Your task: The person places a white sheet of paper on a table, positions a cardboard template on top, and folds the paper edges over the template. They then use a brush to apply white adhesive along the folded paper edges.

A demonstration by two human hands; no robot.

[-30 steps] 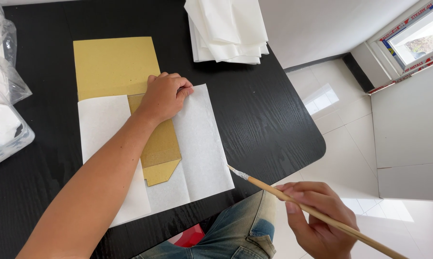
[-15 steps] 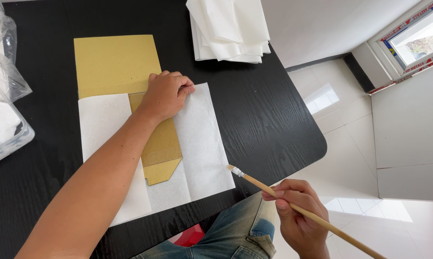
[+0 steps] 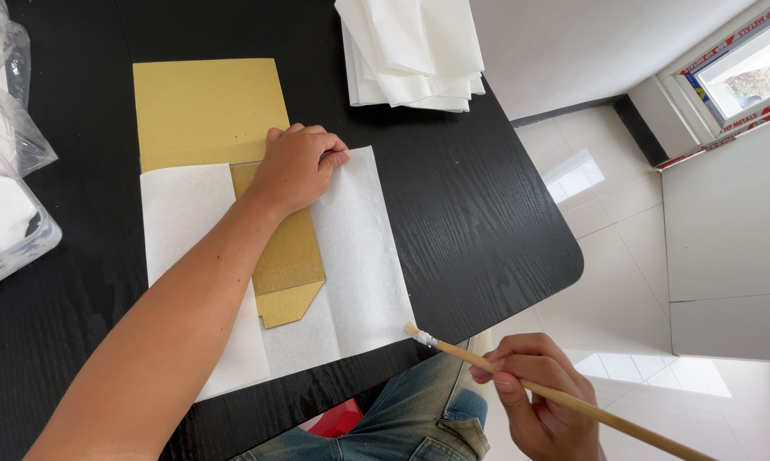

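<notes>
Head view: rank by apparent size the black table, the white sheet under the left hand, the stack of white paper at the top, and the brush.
1. black table
2. white sheet
3. stack of white paper
4. brush, long but thin; it is nearer the camera in the right hand, so its size is unsure.

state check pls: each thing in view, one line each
left hand: flat, pressing on white sheet and gold strip
right hand: shut on brush
brush: tilted, tip at white sheet's corner
white sheet: flat on table, partly folded over gold strip
gold card: flat, lower edge under sheet
paper stack: folded, piled
table: black, bearing all
</notes>
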